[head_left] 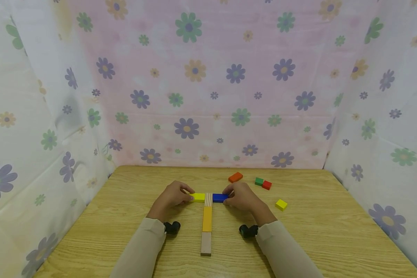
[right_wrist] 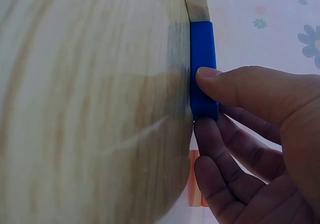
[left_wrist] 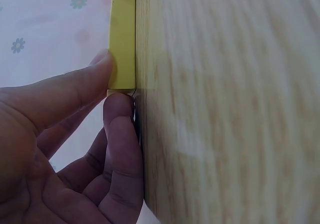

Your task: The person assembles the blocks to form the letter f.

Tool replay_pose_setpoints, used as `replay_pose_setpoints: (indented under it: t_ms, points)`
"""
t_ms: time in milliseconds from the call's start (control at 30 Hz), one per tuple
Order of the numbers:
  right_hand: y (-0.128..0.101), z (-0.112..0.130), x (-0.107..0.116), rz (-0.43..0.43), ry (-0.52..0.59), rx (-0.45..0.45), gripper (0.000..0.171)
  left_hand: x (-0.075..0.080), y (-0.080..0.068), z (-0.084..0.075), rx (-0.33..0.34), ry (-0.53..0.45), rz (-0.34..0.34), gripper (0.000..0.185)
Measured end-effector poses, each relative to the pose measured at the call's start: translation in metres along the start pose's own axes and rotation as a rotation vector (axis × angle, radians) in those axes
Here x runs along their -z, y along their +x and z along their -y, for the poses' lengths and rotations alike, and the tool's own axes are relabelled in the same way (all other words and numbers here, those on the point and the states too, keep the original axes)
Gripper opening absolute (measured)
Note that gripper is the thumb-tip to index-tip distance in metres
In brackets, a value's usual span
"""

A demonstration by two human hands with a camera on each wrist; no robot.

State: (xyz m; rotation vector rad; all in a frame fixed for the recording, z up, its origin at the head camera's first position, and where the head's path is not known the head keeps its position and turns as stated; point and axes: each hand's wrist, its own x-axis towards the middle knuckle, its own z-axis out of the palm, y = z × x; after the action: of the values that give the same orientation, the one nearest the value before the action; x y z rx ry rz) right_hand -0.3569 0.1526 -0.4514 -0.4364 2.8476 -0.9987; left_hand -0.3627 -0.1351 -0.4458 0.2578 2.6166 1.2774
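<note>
My left hand [head_left: 175,194] pinches a yellow block [head_left: 197,197] lying flat on the table. In the left wrist view, the thumb is against the block's long side and a curled finger meets its end. My right hand [head_left: 242,197] pinches a blue block [right_wrist: 202,49], thumb on the near side and a fingertip at its outer end. Between these two blocks lies a pale striped wooden block [head_left: 208,199]. Below it run an orange-yellow block [head_left: 207,219] and a greyish-brown block [head_left: 206,243], end to end, so the blocks form a T.
Beyond the right hand lie an orange block [head_left: 235,177], a small green block [head_left: 259,181] against a red block [head_left: 266,185], and a small yellow block [head_left: 281,204]. Flowered cloth [head_left: 215,85] surrounds the wooden table [head_left: 316,239] at the back and sides.
</note>
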Motion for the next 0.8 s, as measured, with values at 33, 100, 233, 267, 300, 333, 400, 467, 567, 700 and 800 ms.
replay_pose_setpoints:
  t_ms: [33,100,233,267,300,333,400,467,567,700,800]
  points:
    - [0.0,0.0,0.0,0.0,0.001,0.001,0.025,-0.0001,0.0001,0.0001,-0.001,0.002,-0.001,0.021]
    - [0.0003,0.0,0.0,0.001,0.006,-0.002,0.025,0.0,0.0001,0.0005,-0.006,0.008,-0.002,0.021]
    - [0.0008,-0.0006,-0.0007,0.002,0.016,-0.009,0.025,0.0004,-0.0002,0.0005,-0.008,0.017,-0.002,0.021]
    - [0.001,-0.0007,-0.0008,0.002,0.017,-0.009,0.025,0.0004,-0.0002,0.0006,-0.012,0.02,0.0,0.021]
    - [0.0012,-0.0007,-0.0009,0.002,0.018,-0.009,0.025,0.0004,-0.0002,0.0006,-0.012,0.021,0.001,0.021]
    - [0.0013,-0.0007,-0.0009,0.002,0.019,-0.009,0.025,0.0005,-0.0001,0.0003,-0.006,0.017,0.0,0.021]
    - [0.0014,-0.0003,-0.0008,0.002,0.021,-0.008,0.026,0.0005,-0.0001,0.0,-0.005,0.017,0.0,0.021]
    - [0.0011,0.0003,-0.0005,0.002,0.023,-0.006,0.025,0.0005,-0.0002,-0.0006,0.001,0.013,0.001,0.021]
    - [0.0007,0.0005,-0.0004,0.0,0.022,-0.005,0.025,0.0005,-0.0002,-0.0006,0.002,0.013,0.0,0.022]
    - [-0.0002,-0.0006,0.0,0.001,0.026,-0.007,0.027,0.0004,-0.0001,0.0004,-0.008,0.022,-0.002,0.022]
    - [-0.0018,-0.0013,0.0024,0.002,0.025,-0.003,0.03,-0.0004,0.0001,0.0001,-0.009,0.025,-0.003,0.021]
